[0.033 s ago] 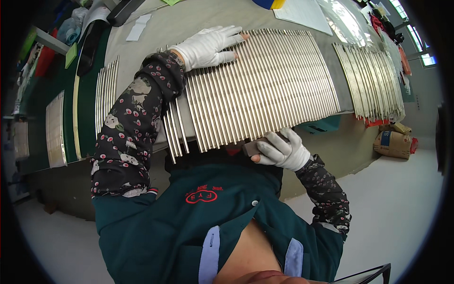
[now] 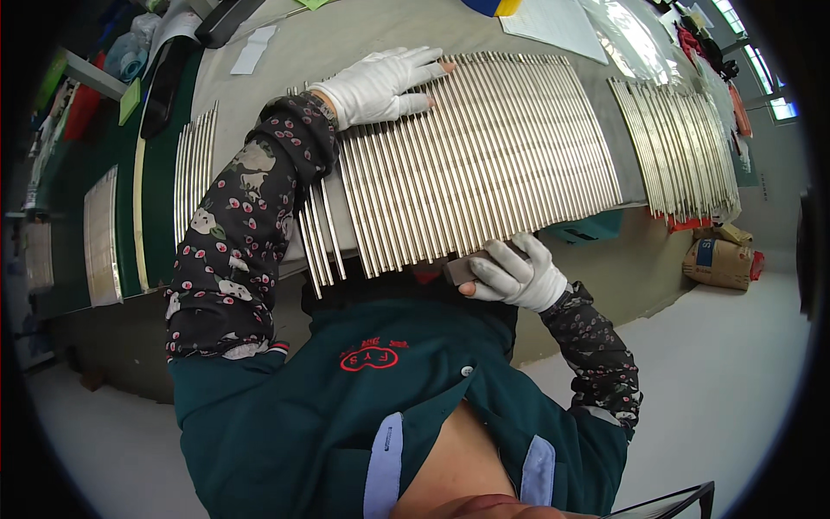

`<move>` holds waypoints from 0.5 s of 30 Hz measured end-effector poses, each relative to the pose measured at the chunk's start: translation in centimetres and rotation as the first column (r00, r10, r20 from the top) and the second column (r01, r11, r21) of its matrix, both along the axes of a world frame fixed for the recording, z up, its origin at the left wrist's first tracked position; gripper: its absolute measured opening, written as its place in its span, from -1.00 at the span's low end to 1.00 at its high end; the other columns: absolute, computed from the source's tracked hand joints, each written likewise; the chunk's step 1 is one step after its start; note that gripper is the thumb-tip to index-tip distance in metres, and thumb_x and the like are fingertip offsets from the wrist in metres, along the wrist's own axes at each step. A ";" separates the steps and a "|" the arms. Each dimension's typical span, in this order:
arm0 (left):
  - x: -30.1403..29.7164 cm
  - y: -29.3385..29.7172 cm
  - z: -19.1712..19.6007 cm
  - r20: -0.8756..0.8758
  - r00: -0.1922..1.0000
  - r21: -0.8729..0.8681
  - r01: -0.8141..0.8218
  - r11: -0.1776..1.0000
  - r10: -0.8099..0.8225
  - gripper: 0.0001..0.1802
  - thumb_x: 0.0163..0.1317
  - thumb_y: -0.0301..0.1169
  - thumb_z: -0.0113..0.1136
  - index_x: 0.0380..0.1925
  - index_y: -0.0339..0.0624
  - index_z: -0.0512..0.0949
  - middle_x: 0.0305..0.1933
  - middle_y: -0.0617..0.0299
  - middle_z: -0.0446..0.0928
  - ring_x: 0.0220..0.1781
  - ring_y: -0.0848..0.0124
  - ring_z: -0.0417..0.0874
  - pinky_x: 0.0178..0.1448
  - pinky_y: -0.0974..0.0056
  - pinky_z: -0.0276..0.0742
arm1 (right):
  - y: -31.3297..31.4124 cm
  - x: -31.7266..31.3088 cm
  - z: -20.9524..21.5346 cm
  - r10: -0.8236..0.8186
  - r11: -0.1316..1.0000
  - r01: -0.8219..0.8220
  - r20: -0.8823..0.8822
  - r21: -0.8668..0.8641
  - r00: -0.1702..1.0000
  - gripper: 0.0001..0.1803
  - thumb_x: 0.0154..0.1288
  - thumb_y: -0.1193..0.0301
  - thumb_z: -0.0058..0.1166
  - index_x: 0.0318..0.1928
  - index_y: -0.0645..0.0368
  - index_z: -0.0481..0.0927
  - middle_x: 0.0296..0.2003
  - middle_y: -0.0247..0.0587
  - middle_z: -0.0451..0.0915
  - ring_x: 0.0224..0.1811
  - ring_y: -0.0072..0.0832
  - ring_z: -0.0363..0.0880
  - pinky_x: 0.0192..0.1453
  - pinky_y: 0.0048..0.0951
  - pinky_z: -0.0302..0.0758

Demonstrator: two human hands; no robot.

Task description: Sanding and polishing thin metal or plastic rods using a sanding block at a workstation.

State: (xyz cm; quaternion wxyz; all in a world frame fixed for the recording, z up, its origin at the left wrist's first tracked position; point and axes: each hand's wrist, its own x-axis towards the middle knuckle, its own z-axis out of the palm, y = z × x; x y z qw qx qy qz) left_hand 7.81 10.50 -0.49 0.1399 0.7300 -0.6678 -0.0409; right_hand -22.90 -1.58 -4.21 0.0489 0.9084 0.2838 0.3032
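Note:
A wide row of shiny metal rods (image 2: 484, 156) lies side by side on the table, their near ends reaching past its front edge. My left hand (image 2: 380, 86), in a white glove with some bare fingertips, rests open and flat across the far left part of the row. Below the rods' near ends, my right hand (image 2: 517, 275), gloved the same way, is closed around a brownish-grey block (image 2: 460, 270). A few separate rods (image 2: 320, 246) lie left of the row, partly under my left forearm.
More metal rods lie in a bundle (image 2: 679, 151) at the right and a smaller group (image 2: 195, 173) at the left. White paper (image 2: 558, 30) and clear plastic (image 2: 631, 39) sit at the back. A brown sack (image 2: 719, 263) stands on the floor at right.

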 end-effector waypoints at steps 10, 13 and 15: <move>1.2 4.4 0.2 0.307 0.952 -0.075 0.042 0.996 -0.017 -0.24 0.28 0.15 -0.07 0.37 0.00 0.17 0.50 0.09 0.01 0.49 0.02 0.06 0.49 -0.08 0.06 | 2.9 -1.0 1.0 0.050 0.995 -0.048 -0.019 0.087 0.999 -0.36 0.23 0.02 0.18 0.28 -0.28 0.26 0.02 -0.38 0.28 -0.06 -0.46 0.48 -0.20 -0.36 0.54; 0.5 6.3 0.2 0.321 0.947 0.058 0.018 0.998 -0.036 -0.18 0.26 0.26 -0.22 0.38 0.00 0.13 0.50 0.10 0.00 0.51 0.07 0.02 0.52 -0.10 -0.02 | 3.7 0.2 1.1 0.121 0.985 -0.116 -0.032 0.128 0.992 -0.39 0.23 0.05 0.20 0.24 -0.22 0.28 0.03 -0.34 0.28 -0.05 -0.43 0.48 -0.23 -0.39 0.55; -0.1 6.3 -0.1 0.347 0.938 0.074 -0.003 0.997 -0.023 -0.19 0.27 0.25 -0.24 0.39 0.00 0.12 0.50 0.10 0.00 0.51 0.08 0.02 0.52 -0.10 -0.02 | 4.5 0.7 1.0 0.154 0.979 -0.149 -0.026 0.136 0.988 -0.38 0.23 0.06 0.19 0.25 -0.19 0.28 0.04 -0.34 0.29 -0.04 -0.42 0.49 -0.21 -0.38 0.56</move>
